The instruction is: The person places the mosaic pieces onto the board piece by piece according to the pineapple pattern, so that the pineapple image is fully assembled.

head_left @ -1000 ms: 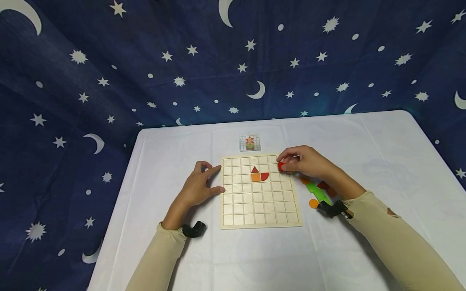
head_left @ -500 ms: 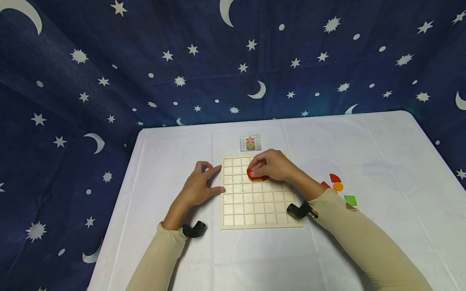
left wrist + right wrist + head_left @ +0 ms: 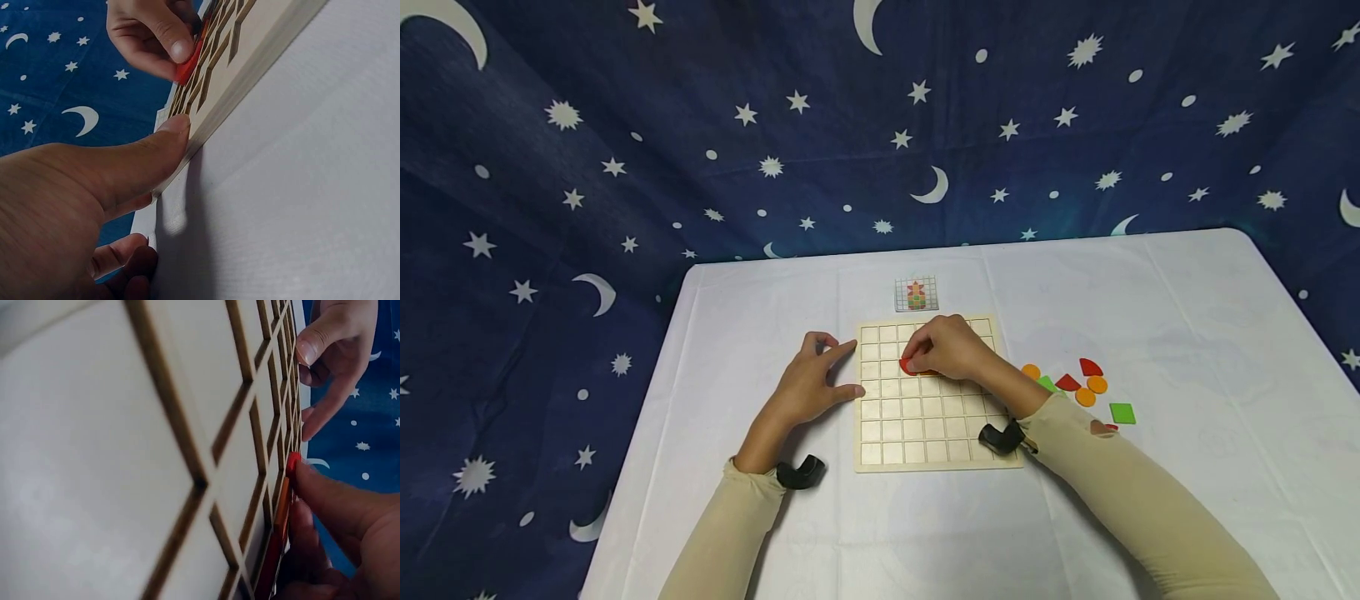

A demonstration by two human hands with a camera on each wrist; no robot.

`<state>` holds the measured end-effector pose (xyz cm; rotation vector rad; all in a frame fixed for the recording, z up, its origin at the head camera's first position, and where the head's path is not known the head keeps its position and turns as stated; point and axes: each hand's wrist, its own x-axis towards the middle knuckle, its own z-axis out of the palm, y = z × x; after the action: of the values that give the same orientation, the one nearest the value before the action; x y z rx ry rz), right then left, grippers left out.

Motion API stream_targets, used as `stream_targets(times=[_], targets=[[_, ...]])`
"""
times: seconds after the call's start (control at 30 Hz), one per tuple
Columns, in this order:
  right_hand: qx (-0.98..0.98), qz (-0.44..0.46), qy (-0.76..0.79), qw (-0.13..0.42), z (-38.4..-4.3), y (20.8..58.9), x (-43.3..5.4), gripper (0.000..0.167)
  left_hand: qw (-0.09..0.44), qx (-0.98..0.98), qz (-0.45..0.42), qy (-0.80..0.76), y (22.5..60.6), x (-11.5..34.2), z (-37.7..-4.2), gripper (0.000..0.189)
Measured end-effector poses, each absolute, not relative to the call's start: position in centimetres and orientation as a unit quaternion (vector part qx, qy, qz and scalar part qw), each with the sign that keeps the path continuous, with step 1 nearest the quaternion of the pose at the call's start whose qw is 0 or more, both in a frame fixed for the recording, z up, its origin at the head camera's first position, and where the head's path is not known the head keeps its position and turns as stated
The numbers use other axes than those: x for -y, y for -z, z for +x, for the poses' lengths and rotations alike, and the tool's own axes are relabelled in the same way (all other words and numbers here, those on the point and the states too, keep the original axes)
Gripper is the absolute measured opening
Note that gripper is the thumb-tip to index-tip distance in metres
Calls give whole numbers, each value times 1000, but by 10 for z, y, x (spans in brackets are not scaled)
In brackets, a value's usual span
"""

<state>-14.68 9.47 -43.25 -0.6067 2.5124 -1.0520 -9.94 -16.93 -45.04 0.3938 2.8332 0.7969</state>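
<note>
A wooden grid board (image 3: 922,430) lies flat on the white table. My right hand (image 3: 951,346) pinches a red quarter-circle tile (image 3: 905,367) between thumb and fingers, low over the upper middle squares. In the right wrist view, an orange square tile (image 3: 283,503) sits in the grid beside it, and a red tile (image 3: 269,565) lies nearer the camera. The right hand covers most of these in the head view. My left hand (image 3: 805,387) touches the board's left edge with thumb and index finger spread; its other fingers (image 3: 125,262) bend loosely below.
Behind the board lies a small card (image 3: 916,294) with a coloured grid picture. Loose tiles lie to the right, among them a green square (image 3: 1122,413), orange circles (image 3: 1086,397) and red quarter-circles (image 3: 1091,367). A starry blue cloth (image 3: 880,125) hangs behind the table.
My right hand has carried the red tile leftward from the board's right edge to beside the orange square, then slightly lower. The left hand has stayed at the board's left edge.
</note>
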Motion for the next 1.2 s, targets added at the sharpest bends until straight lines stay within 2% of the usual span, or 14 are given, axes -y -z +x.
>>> stream_targets(times=[0.23, 0.5, 0.93, 1.2], targets=[[-889, -241, 362, 143, -145, 436, -97, 4, 80, -952, 136, -263, 451, 169, -99, 78], [-892, -225, 356, 164, -148, 436, -102, 10, 85, -953, 130, -260, 451, 169, -100, 79], [-886, -216, 373, 172, -148, 433, -107, 7, 90, -953, 128, -260, 451, 169, -101, 79], [-884, -207, 390, 153, -150, 415, -135, 13, 91, -953, 128, -259, 452, 169, -101, 79]])
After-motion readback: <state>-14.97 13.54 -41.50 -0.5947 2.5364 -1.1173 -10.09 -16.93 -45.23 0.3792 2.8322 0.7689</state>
